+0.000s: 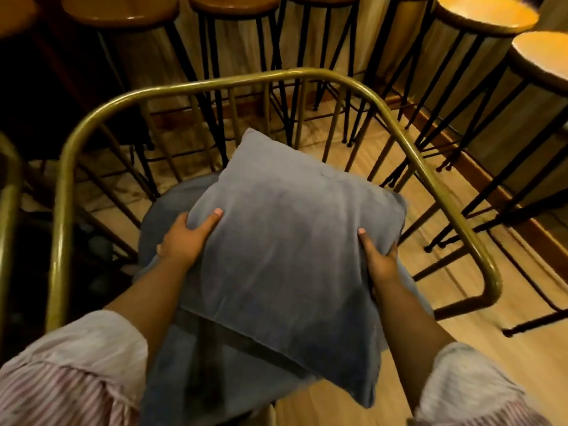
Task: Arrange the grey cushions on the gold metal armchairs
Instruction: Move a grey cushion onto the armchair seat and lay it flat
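Grey cushion (pixel 289 241) clasped by left hand (pixel 184 241) and right hand (pixel 379 259) over gold metal armchair (pixel 196 87), not yet set against its backrest.

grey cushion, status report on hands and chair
Left hand and right hand grip grey cushion by its sides. Held over gold armchair seat. Nothing blocking.

One grey cushion (pixel 285 241), one gold armchair (pixel 338 78) — six wooden-topped stools (pixel 485 13).
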